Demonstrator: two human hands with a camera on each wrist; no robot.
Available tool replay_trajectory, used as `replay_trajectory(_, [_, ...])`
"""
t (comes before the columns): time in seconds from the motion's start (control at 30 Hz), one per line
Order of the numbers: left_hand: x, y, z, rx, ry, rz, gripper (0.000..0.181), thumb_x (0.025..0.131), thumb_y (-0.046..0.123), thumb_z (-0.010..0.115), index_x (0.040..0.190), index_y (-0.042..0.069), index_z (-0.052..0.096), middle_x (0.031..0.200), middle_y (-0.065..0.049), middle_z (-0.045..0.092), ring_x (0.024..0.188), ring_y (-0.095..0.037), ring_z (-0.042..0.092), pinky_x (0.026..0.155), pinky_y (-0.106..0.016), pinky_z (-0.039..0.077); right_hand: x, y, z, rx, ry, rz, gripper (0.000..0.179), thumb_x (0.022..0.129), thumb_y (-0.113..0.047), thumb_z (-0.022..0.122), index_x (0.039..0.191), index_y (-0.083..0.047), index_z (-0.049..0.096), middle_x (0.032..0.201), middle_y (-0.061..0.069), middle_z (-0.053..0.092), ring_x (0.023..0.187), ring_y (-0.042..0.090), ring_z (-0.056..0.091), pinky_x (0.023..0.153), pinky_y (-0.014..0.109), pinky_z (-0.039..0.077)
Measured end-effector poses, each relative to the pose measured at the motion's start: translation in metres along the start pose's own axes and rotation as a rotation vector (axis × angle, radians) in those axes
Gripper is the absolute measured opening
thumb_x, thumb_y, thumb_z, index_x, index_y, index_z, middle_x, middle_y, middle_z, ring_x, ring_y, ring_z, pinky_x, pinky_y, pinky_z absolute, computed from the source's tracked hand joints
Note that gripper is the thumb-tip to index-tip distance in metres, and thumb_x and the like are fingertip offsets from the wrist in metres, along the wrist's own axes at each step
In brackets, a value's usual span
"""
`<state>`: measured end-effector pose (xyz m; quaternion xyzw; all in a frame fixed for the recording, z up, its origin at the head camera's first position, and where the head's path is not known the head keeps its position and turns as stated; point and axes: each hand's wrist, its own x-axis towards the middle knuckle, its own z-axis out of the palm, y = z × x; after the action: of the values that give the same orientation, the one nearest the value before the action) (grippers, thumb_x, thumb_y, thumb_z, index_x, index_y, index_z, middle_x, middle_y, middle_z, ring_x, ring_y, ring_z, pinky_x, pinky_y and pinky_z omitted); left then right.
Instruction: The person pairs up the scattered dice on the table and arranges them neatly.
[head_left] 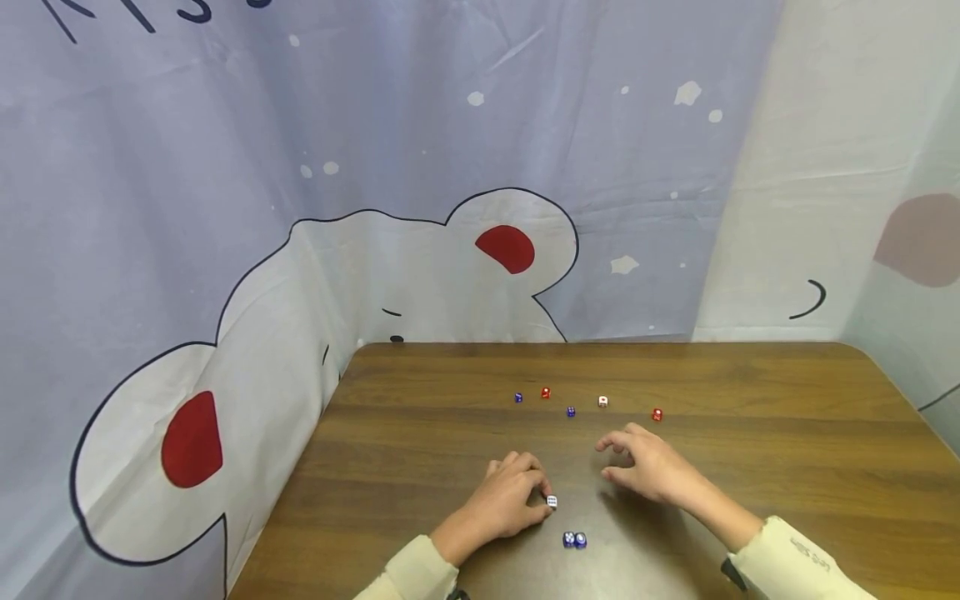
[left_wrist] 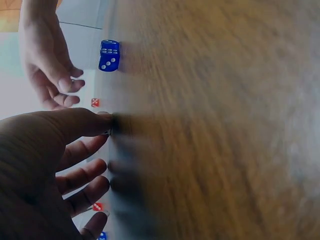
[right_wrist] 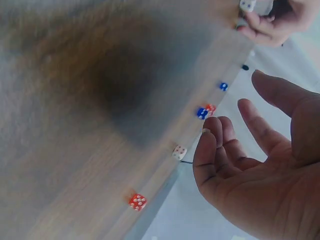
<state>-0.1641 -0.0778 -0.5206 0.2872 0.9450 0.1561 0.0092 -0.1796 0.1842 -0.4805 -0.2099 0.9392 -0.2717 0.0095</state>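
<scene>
My left hand (head_left: 510, 497) pinches a white die (head_left: 552, 502) at the tabletop between thumb and index finger. In the left wrist view the thumb (left_wrist: 82, 122) covers most of that die, and the other fingers are spread beside it. Two blue dice (head_left: 574, 540) sit side by side just nearer to me than the white one. My right hand (head_left: 652, 465) hovers over the table to the right, fingers loosely bent and thumb apart, with nothing between them. Closest beyond it lies a red die (head_left: 657, 414), also seen in the right wrist view (right_wrist: 137, 201).
Farther back on the wooden table (head_left: 420, 375) lie another white die (head_left: 603, 402), a second red die (head_left: 546, 392) and two small blue dice, one left (head_left: 518, 397) and one nearer the middle (head_left: 571, 412). A printed curtain (head_left: 375, 275) hangs behind the table's back edge.
</scene>
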Motion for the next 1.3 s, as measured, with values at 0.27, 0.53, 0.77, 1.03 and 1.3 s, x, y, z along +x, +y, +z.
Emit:
replay_trajectory(0.27, [0.001,0.002,0.002,0.005,-0.024,0.001,0.016,0.087,0.04,0.079,0.092,0.027,0.071,0.11,0.013,0.057,0.1,-0.006,0.047,0.084,-0.03,0.036,0.022,0.018,-0.001,0.029,0.042,0.071,0.031,0.084,-0.019,0.08,0.112,-0.012,0.07,0.101,0.01,0.064,0.088,0.025,0.064,0.076,0.044,0.051])
replay_trajectory(0.53, [0.0,0.007,0.002,-0.002,-0.029,0.009,0.016,0.087,0.039,0.079,0.092,0.027,0.07,0.112,0.012,0.058,0.102,-0.006,0.048,0.085,-0.03,0.036,0.044,0.033,0.002,0.047,0.109,0.108,0.035,0.087,-0.017,0.077,0.12,-0.006,0.068,0.106,0.017,0.065,0.09,0.029,0.065,0.079,0.05,0.052])
replay_trajectory(0.77, [0.003,0.008,0.005,0.003,-0.026,0.015,0.015,0.086,0.039,0.079,0.091,0.028,0.069,0.113,0.013,0.058,0.105,-0.007,0.049,0.085,-0.028,0.037,0.06,0.045,0.006,0.046,0.135,0.158,0.035,0.088,-0.017,0.075,0.119,-0.005,0.066,0.106,0.02,0.065,0.097,0.037,0.065,0.085,0.056,0.049])
replay_trajectory(1.03, [0.003,0.01,0.005,-0.009,-0.034,-0.003,0.015,0.086,0.039,0.079,0.091,0.029,0.07,0.113,0.014,0.057,0.105,-0.006,0.048,0.086,-0.029,0.037,0.073,0.054,0.009,0.04,0.101,0.222,0.041,0.088,-0.019,0.075,0.124,-0.004,0.063,0.112,0.023,0.063,0.102,0.042,0.062,0.089,0.059,0.047])
replay_trajectory(1.3, [0.004,0.01,0.006,-0.025,-0.036,-0.015,0.015,0.086,0.039,0.08,0.09,0.029,0.069,0.112,0.015,0.057,0.103,-0.005,0.048,0.085,-0.029,0.036,0.081,0.057,0.01,0.008,0.081,0.23,0.037,0.087,-0.018,0.076,0.119,-0.003,0.065,0.114,0.024,0.062,0.106,0.041,0.06,0.091,0.057,0.047])
